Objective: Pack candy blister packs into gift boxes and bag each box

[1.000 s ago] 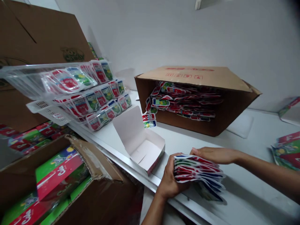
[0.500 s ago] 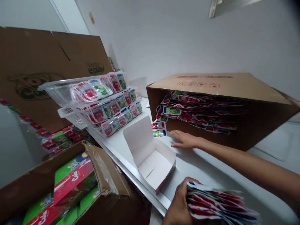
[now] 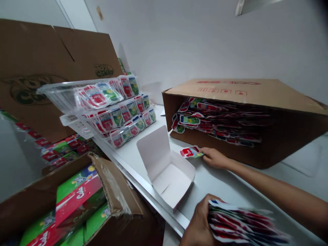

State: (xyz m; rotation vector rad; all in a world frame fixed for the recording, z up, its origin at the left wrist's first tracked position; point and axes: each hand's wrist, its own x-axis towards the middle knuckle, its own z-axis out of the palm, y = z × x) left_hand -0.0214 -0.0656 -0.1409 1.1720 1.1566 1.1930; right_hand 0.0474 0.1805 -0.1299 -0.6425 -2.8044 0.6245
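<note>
Right hand (image 3: 215,158), fingers spread half second ago, now pinching one Cola-labelled packet (image 3: 189,151)! Red face, white border, green-yellow strip below. Packet beyond one open white box (image 3: 153,153), box along near edge of table (image 3: 207,182). Left hand (image 3: 198,218) still gripping one packet bundle (image 3: 238,223), same edge. Three packet-filled trays (image 3: 60,97) stacked, left end.
</note>
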